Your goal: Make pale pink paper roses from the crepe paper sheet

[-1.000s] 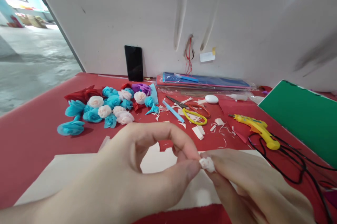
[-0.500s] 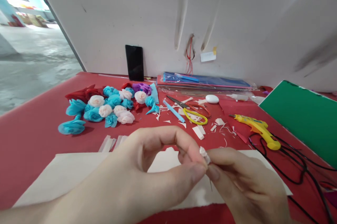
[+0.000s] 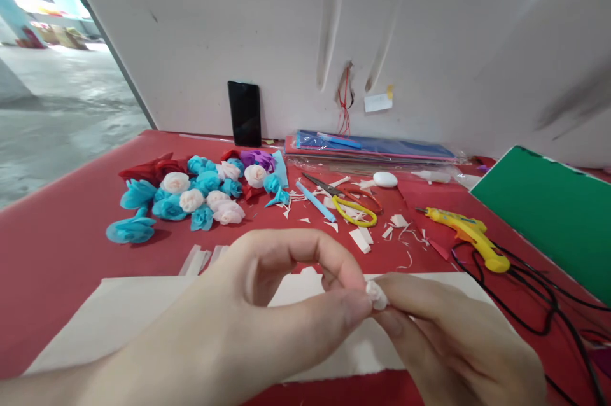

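white paper bud (image 3: 377, 295) sits low and right of centre, over the cream paper sheet (image 3: 119, 304), between the fingertips of both hands. left hand (image 3: 217, 317): thumb and index closed in a ring, tips pressing the bud's near left side. right hand (image 3: 458, 329): thumb and index pinched on its right side and base; its other fingers partly hidden.

step in hand, as i read it: turning and firming the bud. advice: keep the base snug in the right pinch, let the left tips only steady and smooth; a hard squeeze would likely flatten the folds. turn in small increments, pressing each wrap down at the foot so the top stays loose. thin paper probably creases and tears easily.

against half a second ago: the bud is lower and tipped over; then it stood more upright, a thin stem showing beneath. no stem visible now. right hand has rolled over, more of its back showing. unchanged on the red tabletop (image 3: 62, 228): heap of paper roses (image 3: 208, 183), scissors (image 3: 356, 210), yellow glue gun (image 3: 461, 231).
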A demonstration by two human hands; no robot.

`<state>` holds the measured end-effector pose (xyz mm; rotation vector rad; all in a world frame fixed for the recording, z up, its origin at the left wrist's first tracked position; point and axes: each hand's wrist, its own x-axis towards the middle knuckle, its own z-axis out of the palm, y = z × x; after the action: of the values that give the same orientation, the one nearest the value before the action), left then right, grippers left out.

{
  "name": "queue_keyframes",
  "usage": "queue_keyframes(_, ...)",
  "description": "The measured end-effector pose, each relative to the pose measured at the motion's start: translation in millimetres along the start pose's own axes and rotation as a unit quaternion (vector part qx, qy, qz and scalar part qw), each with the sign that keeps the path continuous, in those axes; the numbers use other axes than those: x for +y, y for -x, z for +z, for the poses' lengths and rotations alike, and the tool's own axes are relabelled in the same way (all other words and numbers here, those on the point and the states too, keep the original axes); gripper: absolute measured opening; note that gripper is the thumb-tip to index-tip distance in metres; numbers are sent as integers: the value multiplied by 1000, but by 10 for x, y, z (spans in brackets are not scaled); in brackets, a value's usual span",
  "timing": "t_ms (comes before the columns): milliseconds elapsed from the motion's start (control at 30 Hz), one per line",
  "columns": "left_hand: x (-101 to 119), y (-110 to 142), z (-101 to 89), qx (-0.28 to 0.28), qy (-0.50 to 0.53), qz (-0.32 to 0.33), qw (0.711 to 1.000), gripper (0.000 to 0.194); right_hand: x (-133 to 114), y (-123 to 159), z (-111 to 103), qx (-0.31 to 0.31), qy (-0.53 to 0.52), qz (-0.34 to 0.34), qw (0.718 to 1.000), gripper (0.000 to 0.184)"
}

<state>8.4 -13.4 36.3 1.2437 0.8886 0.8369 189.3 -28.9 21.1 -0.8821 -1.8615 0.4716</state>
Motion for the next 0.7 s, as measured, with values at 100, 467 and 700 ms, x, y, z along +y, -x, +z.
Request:
queue_keyframes(100,11,-11,19,6,2,1,1000,14,7,3,-4,5,22,-20,1000,4)
queue_keyframes(467,-39,29,-27,-17,4,-10,1000,15,35,26,9,33,73,-50,996,1)
queue_keyframes(700,-76,0,-31,-30,64,-30,997,6,41,54,-49,-10,101,-66,993,5)
